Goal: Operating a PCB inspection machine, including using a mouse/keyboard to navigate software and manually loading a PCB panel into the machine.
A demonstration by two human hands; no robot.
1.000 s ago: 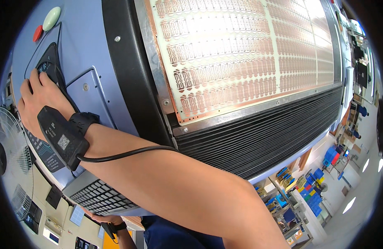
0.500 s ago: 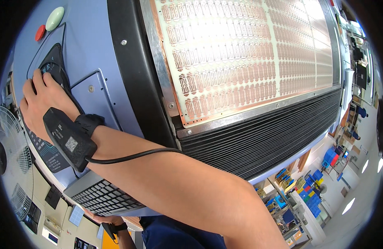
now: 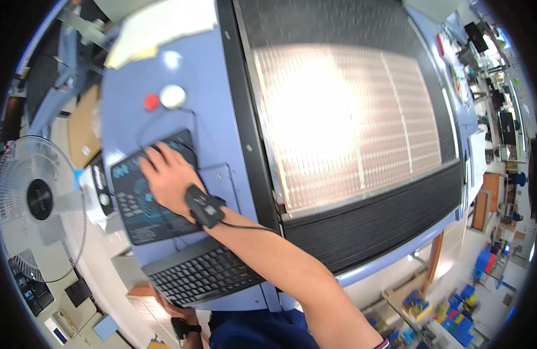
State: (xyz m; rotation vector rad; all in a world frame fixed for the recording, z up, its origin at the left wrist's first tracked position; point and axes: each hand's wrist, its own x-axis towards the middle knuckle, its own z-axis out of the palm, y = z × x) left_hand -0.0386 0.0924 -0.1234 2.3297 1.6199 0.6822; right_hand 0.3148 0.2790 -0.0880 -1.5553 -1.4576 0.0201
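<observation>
My right hand (image 3: 170, 177) reaches across to the left and lies on a black mouse pad (image 3: 134, 218) with blue-green print. Its fingers bend over a computer mouse that the hand almost wholly covers; a thin cord runs up from the pad. A black wrist device (image 3: 205, 207) with a cable is strapped to that wrist. My left hand (image 3: 188, 316) is low in the view, by the near edge of a black keyboard (image 3: 201, 273), its fingers hidden or blurred. Right of the arm, a copper-patterned panel (image 3: 390, 116) lies on the machine's dark bed.
Beyond the pad are a red button (image 3: 151, 102) and a pale round button (image 3: 173, 96). White sheets (image 3: 169, 26) lie at the far left corner. A standing fan (image 3: 40, 198) is at the left. Black ribbed bellows (image 3: 373, 221) border the panel's near side. Colored bins (image 3: 457, 323) stand lower right.
The view has shifted back, so more of the machine, pad and keyboard shows. My right hand stays at the mouse pad. My left hand remains by the keyboard's near edge.
</observation>
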